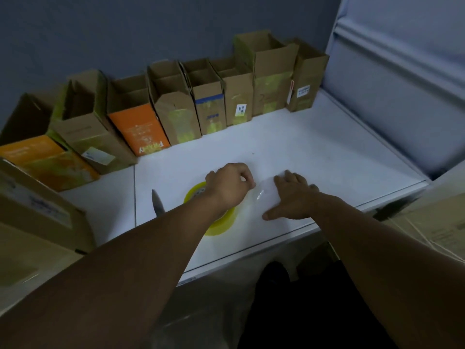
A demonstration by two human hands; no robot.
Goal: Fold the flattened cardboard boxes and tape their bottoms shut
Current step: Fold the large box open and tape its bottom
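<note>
Yellow tape roll half hidden beneath left hand pinching a faint clear strip; flat right hand presses it.

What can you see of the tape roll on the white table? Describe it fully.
The tape roll is yellowish and translucent, like plastic packing tape. It lies flat on the white table near the front edge, partly hidden under the left wrist. A clear strip runs from it to the right; the left hand pinches that strip and the right hand seems to press on it. A knife blade lies to its left, apart.
</note>
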